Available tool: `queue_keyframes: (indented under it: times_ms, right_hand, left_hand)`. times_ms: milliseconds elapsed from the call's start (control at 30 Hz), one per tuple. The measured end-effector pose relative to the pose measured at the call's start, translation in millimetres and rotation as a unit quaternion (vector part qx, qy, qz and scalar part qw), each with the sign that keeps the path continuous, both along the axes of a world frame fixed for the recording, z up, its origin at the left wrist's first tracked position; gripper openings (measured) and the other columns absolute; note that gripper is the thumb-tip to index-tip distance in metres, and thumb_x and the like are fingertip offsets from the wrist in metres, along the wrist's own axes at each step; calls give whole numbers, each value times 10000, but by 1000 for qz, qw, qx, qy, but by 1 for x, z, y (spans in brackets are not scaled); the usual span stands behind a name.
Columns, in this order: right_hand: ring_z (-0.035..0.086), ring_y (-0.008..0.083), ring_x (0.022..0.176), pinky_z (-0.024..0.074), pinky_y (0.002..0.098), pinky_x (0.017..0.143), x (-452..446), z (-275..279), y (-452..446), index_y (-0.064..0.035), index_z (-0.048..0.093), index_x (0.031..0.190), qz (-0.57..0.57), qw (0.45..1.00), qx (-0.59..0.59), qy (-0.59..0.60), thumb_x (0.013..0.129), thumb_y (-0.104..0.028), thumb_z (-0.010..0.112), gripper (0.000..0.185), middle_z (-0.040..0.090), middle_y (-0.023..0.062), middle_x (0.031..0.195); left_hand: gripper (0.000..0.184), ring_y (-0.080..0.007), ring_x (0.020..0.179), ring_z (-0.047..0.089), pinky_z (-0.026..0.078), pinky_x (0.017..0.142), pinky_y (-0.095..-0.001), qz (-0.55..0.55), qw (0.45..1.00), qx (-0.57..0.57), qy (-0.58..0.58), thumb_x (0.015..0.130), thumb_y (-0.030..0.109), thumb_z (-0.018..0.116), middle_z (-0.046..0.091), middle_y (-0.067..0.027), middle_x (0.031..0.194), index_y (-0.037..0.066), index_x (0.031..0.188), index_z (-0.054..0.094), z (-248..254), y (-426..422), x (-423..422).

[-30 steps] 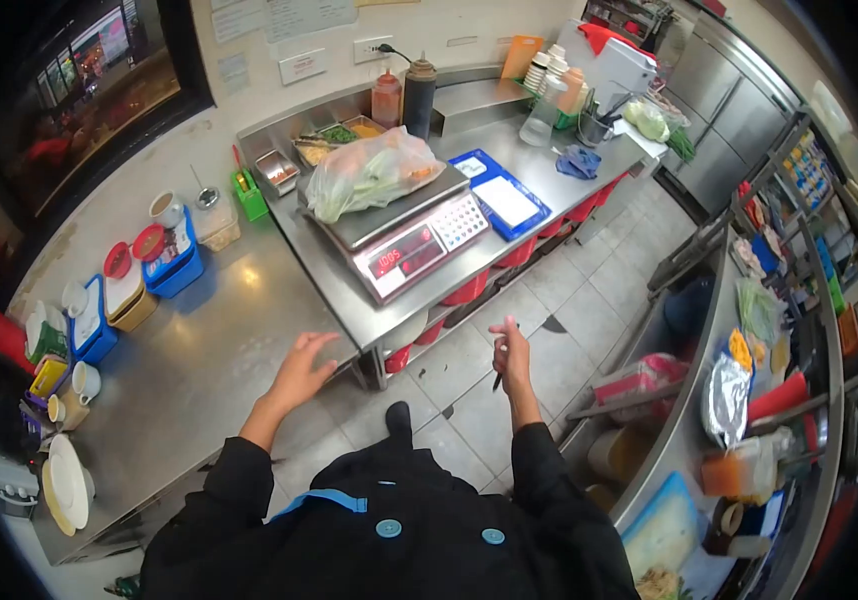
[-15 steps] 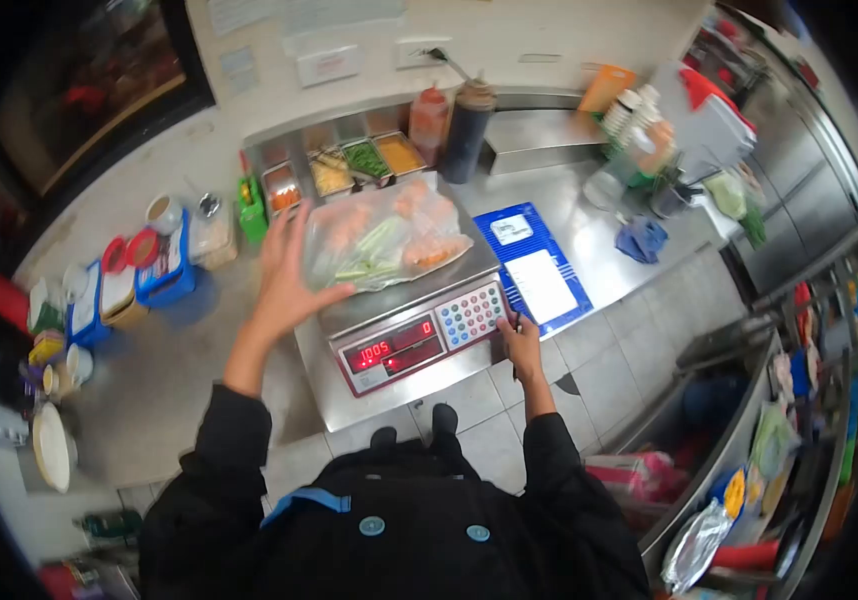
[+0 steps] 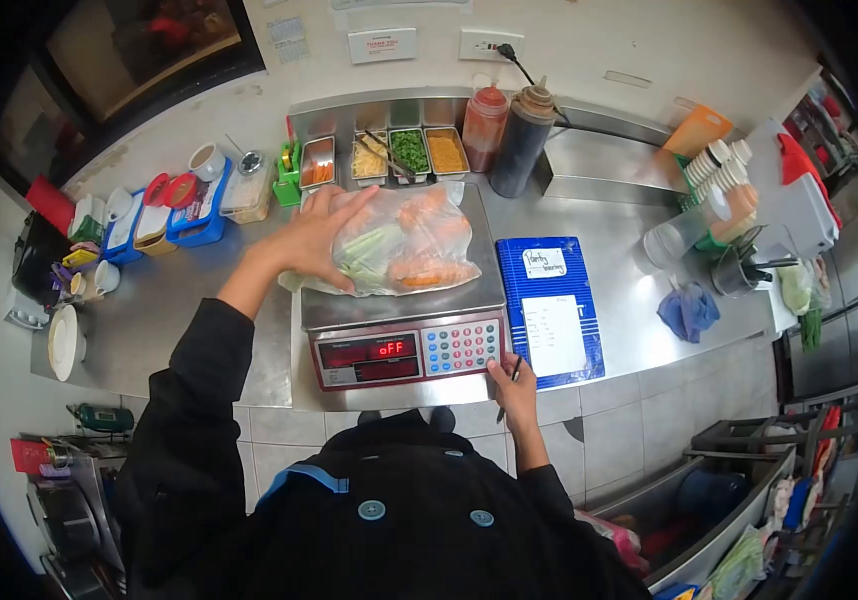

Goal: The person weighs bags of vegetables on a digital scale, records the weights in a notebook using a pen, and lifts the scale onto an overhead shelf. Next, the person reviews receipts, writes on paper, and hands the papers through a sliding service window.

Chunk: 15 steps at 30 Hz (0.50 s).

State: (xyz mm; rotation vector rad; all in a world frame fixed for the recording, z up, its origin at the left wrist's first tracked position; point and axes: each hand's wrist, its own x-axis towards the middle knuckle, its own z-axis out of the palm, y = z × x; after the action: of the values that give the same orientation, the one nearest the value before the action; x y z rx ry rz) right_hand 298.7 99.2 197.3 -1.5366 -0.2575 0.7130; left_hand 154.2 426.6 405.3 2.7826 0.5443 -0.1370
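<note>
A clear plastic bag of vegetables [image 3: 404, 240], with green stalks and orange pieces inside, lies on the steel top of a digital scale [image 3: 369, 352]. The scale's red display reads "oFF". My left hand [image 3: 314, 240] rests spread on the bag's left side, thumb and fingers apart. At the scale's lower right corner is my right hand [image 3: 515, 392], its fingers closed around a dark pen [image 3: 510, 385]. Right of the scale lies a blue notebook [image 3: 551, 310] with a white handwritten label and a sheet of paper on it.
Behind the scale stand small steel trays [image 3: 409, 152] of chopped food and two sauce bottles [image 3: 521, 135]. Blue tubs [image 3: 197, 230] and cups line the left wall. To the right are stacked cups [image 3: 719, 165], a clear pitcher [image 3: 671, 240] and a crumpled blue cloth [image 3: 689, 312].
My left hand has come down onto the bag. My right hand has reached the scale's right corner. The display went from 1005 to "oFF", and the view has moved closer to the counter.
</note>
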Motion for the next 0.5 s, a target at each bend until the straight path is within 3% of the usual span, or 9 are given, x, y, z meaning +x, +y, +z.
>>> queue_keyframes:
  times_ms: [167, 267, 333, 400, 500]
  right_hand:
    - [549, 100, 773, 437, 243, 712, -2, 6, 2, 33, 589, 1019, 2, 999, 28, 29, 802, -120, 683, 281, 627, 44, 872]
    - [569, 107, 791, 445, 241, 718, -4, 9, 2, 33, 588, 1033, -16, 999, 37, 33, 805, -89, 663, 270, 633, 53, 886]
    - [546, 103, 787, 427, 218, 705, -6, 12, 0, 30, 558, 1060, -18, 1000, -1, 20, 807, -77, 659, 292, 602, 42, 890]
    - [530, 97, 773, 424, 221, 694, -6, 12, -9, 19, 585, 1040, -57, 998, -40, -8, 785, -88, 676, 291, 587, 21, 849]
    - [536, 94, 781, 434, 240, 714, -20, 4, -37, 16, 605, 1029, -92, 974, -90, -186, 759, -73, 675, 293, 601, 31, 837]
  left_hand:
    - [1319, -462, 1246, 273, 266, 1039, -471, -19, 999, -36, 19, 408, 334, 862, 251, -303, 1319, 271, 1452, 59, 0, 14, 3]
    - [1294, -439, 1182, 337, 294, 1011, -452, -64, 997, 6, -39, 412, 311, 849, 333, -277, 1230, 265, 1451, 80, -8, 13, 2]
    - [1220, -390, 1122, 393, 314, 990, -428, -39, 997, -58, -25, 412, 272, 822, 407, -225, 1163, 245, 1441, 168, -8, 14, 3]
    - [1150, -372, 1096, 411, 331, 972, -424, -54, 994, -63, -70, 414, 252, 808, 423, -203, 1148, 232, 1414, 239, -13, 15, -1]
    - [954, -335, 1065, 442, 349, 955, -404, -58, 970, -102, -211, 418, 216, 784, 474, -154, 1105, 173, 1301, 424, -24, 12, -4]
